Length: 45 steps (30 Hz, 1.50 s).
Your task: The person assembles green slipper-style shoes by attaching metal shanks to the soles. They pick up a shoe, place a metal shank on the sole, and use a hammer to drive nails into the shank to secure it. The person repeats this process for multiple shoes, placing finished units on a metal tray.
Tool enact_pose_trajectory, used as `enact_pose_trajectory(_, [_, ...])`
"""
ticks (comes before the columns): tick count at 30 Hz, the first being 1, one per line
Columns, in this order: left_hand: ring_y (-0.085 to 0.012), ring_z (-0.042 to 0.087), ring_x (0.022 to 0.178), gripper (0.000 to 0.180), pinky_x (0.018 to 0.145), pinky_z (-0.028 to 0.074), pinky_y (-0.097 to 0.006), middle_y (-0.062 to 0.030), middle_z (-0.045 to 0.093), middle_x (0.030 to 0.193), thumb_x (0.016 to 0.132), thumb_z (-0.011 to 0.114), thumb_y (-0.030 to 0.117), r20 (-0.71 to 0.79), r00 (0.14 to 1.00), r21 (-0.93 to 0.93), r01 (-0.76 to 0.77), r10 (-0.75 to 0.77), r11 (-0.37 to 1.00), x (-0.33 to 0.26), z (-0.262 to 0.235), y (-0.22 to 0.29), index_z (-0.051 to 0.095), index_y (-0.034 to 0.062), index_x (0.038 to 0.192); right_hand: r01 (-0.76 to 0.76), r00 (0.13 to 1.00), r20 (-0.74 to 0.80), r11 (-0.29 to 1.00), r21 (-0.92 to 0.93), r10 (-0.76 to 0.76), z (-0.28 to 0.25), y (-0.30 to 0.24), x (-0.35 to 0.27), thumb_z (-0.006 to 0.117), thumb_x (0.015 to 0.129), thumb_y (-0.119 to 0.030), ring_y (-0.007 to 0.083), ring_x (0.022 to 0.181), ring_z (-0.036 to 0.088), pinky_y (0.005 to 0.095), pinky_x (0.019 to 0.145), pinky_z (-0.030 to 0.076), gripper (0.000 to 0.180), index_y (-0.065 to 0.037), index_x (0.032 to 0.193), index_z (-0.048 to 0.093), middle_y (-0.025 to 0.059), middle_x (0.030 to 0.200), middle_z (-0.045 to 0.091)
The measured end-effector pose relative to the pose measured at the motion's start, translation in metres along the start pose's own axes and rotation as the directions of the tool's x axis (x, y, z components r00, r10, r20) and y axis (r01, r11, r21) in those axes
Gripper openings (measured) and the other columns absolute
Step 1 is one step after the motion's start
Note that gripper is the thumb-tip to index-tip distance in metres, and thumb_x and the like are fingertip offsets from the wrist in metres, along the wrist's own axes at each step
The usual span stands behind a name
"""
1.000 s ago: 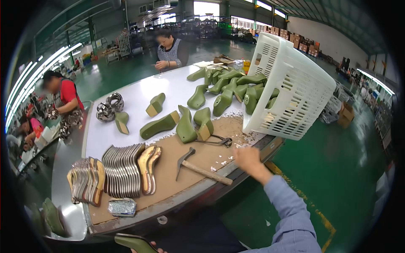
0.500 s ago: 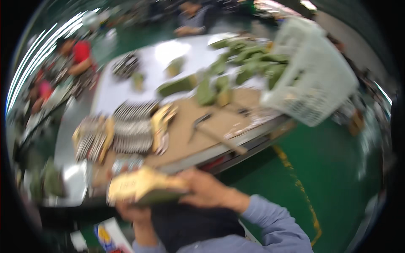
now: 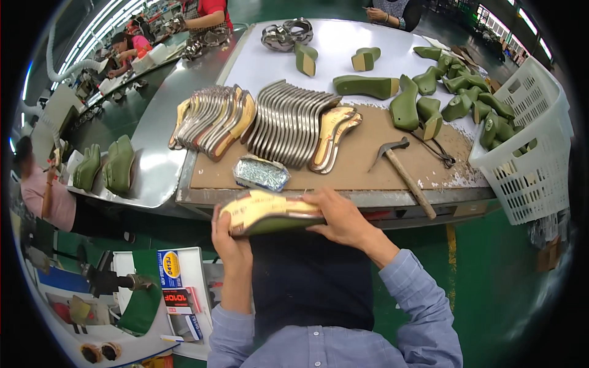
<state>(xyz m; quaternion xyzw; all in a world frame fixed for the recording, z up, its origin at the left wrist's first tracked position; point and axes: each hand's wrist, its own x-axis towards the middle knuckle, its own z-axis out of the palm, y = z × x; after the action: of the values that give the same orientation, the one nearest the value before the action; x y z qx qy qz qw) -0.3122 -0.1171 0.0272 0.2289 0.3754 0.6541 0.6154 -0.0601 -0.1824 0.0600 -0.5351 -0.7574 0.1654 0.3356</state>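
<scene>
Between my hands, just off the table's front edge, is a green shoe last [image 3: 277, 226] lying on its side. A cream insole [image 3: 261, 208] covers its sole face. My left hand [image 3: 232, 245] wraps round the wide toe end, thumb over the insole. My right hand [image 3: 345, 222] grips the narrower heel end from the right. Just beyond the last, an open box of small silver nails [image 3: 261, 173] sits on brown board. Behind that box stand two rows of insoles, one to the left [image 3: 211, 119] and one in the middle [image 3: 291, 122], packed on edge.
A hammer [image 3: 406, 181] lies right of the insoles beside dark pincers [image 3: 437, 150]. Several green lasts [image 3: 454, 86] are heaped near a tilted white basket [image 3: 521, 178]. Strappy shoe uppers [image 3: 286, 34] rest at the far side. A machine [image 3: 116, 282] stands lower left; other people work beyond.
My view has swung left and steadied from a blur. The last with its insole stays in both hands, now level and nearer the table edge.
</scene>
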Motion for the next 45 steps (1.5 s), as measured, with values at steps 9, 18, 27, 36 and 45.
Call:
enact_pose_trajectory(9, [-0.0223, 0.072, 0.090, 0.028, 0.082, 0.056, -0.034, -0.0143, 0.076, 0.097, 0.081, 0.072, 0.019, 0.604, 0.765, 0.796, -0.594, -0.224, 0.114, 0.104, 0.083, 0.050, 0.076, 0.0022, 0.103, -0.024, 0.998, -0.066, 0.999, -0.049, 0.021, 0.005, -0.008, -0.001, 0.085, 0.073, -0.014, 0.0387, 0.105, 0.058, 0.0477, 0.086, 0.049, 0.068, -0.008, 0.132, 0.051, 0.0163, 0.111, 0.056])
enact_pose_trajectory(18, [-0.0301, 0.072, 0.084, 0.024, 0.080, 0.056, -0.041, -0.0099, 0.076, 0.089, 0.078, 0.076, 0.033, 0.652, 0.661, 0.665, -0.734, -0.372, -0.138, 0.139, 0.091, 0.015, 0.081, 0.0143, 0.091, 0.048, 0.992, -0.114, 0.994, -0.102, -0.060, 0.005, -0.012, -0.001, 0.088, 0.069, -0.015, 0.0389, 0.098, 0.061, 0.0452, 0.083, 0.051, 0.068, -0.005, 0.126, 0.052, 0.0173, 0.107, 0.059])
enact_pose_trajectory(27, [-0.0223, 0.068, 0.056, 0.027, 0.067, 0.056, -0.037, -0.0098, 0.076, 0.084, 0.081, 0.077, 0.031, 0.598, 0.619, 0.681, -0.727, -0.509, -0.085, 0.131, 0.098, 0.019, 0.080, 0.0126, 0.100, -0.010, 0.995, -0.097, 0.997, -0.072, 0.003, 0.006, -0.010, -0.007, 0.085, 0.075, -0.017, 0.0386, 0.105, 0.059, 0.0476, 0.087, 0.050, 0.066, -0.010, 0.131, 0.052, 0.0165, 0.112, 0.058])
enact_pose_trajectory(36, [-0.0185, 0.070, 0.078, 0.025, 0.074, 0.055, -0.031, -0.0106, 0.075, 0.087, 0.087, 0.074, 0.025, 0.597, 0.687, 0.798, -0.564, -0.416, 0.214, 0.113, 0.110, 0.045, 0.074, 0.0030, 0.100, 0.028, 0.993, -0.116, 0.997, -0.070, -0.036, 0.006, -0.011, -0.006, 0.087, 0.073, -0.018, 0.0379, 0.105, 0.059, 0.0465, 0.089, 0.050, 0.068, -0.009, 0.130, 0.053, 0.0162, 0.112, 0.058])
enact_pose_trajectory(45, [-0.0211, 0.073, 0.090, 0.024, 0.079, 0.055, -0.032, -0.0134, 0.074, 0.096, 0.094, 0.069, 0.010, 0.795, 0.558, 0.594, -0.636, -0.239, 0.493, 0.005, 0.119, 0.036, 0.066, 0.0011, 0.116, -0.002, 0.995, -0.097, 0.996, -0.084, -0.007, 0.010, -0.004, -0.004, 0.086, 0.072, -0.017, 0.0419, 0.105, 0.057, 0.0490, 0.087, 0.050, 0.070, -0.008, 0.132, 0.050, 0.0188, 0.114, 0.058])
